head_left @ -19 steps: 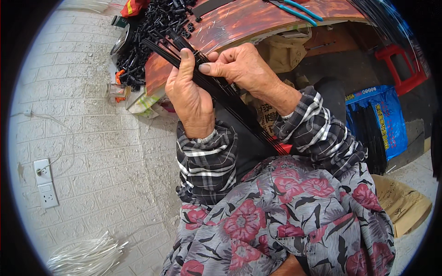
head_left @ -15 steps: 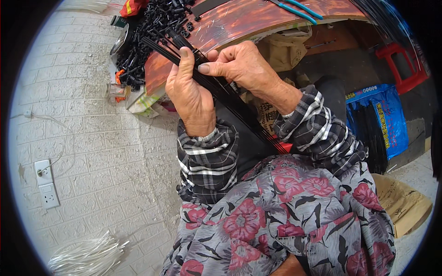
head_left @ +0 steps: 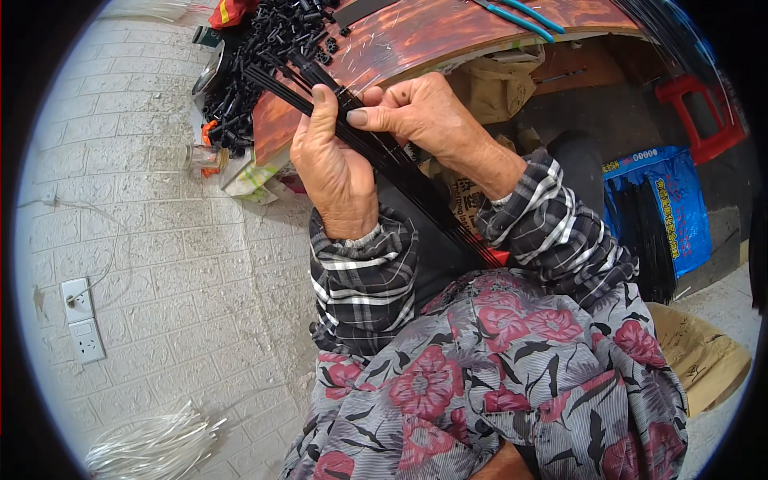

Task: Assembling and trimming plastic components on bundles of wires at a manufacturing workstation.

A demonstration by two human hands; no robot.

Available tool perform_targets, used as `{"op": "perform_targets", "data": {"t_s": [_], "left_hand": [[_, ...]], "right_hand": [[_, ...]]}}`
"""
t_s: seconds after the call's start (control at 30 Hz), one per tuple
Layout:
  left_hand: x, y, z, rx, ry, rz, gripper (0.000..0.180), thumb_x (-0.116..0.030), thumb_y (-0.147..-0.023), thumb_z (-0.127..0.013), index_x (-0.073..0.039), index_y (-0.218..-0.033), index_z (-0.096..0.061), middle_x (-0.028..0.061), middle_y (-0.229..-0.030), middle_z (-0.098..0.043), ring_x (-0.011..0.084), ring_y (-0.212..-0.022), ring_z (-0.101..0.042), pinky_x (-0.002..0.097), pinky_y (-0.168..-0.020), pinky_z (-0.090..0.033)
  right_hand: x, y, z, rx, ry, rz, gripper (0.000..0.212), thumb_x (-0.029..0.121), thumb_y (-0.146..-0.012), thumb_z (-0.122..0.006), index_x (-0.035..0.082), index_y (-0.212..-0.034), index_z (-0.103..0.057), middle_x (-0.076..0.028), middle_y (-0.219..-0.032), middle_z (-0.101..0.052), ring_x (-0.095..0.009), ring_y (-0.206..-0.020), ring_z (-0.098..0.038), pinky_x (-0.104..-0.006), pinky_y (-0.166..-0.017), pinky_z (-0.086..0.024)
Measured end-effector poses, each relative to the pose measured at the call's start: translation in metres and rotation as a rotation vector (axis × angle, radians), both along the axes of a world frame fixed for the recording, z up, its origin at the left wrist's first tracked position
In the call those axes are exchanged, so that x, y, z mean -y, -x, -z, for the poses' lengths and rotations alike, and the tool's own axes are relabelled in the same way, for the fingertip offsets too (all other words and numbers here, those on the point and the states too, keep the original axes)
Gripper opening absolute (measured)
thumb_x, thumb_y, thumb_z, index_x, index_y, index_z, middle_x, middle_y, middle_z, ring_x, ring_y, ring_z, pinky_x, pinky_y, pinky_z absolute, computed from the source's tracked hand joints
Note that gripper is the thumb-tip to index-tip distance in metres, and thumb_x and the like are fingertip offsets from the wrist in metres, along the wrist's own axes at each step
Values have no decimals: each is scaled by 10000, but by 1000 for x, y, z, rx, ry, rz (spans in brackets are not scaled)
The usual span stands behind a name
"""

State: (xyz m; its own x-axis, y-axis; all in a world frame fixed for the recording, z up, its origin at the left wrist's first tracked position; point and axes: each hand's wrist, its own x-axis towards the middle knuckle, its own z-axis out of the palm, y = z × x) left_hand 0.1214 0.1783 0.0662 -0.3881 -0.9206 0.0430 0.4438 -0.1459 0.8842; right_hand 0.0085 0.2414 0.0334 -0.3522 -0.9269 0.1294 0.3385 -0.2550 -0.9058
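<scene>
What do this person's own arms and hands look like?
The black, white and grey plaid fabric left sleeve and matching plaid right sleeve look wrinkled and gathered at the wrists. The left hand and right hand wear no gloves.

Rods (head_left: 414, 184) within the left hand (head_left: 336, 176) look plastic, smooth; tabletop (head_left: 436, 38) beyond it: wood (streaked, rather glossy).

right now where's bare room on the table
The tabletop between the dark flat bar and blue-handled pliers looks mostly bare, pale scraps littering its left; so does the patch from pliers to black strands. The left end is crowded with black parts.
</scene>
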Motion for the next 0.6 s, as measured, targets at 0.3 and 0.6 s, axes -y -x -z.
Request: {"op": "perform_targets", "data": {"t_s": [0.3, 0.6], "left_hand": [[-9, 15, -24, -24, 87, 22, 225, -196, -963, -614, 18, -1035, -604, 119, -948, -649, 256, -862, -652, 354, -816, -546], [-5, 32, -23, -68, 57, 6, 322, -281, -971, -605, 37, -1018, -604, 118, -860, -627, 226, -830, -644, 328, -777, -528]], "right_hand": [[1, 14, -13, -39, -36, -46, 396, 316, -763, -839, 78, -569, -589, 26, -563, -546, -31, -483, -478, -187, -429, -340], [0, 17, -23, -71, 103, 124, 336, 248, -788, -823, 44, -607, -628, 19, -621, -590, -25, -539, -486, -185, -477, -370]]}}
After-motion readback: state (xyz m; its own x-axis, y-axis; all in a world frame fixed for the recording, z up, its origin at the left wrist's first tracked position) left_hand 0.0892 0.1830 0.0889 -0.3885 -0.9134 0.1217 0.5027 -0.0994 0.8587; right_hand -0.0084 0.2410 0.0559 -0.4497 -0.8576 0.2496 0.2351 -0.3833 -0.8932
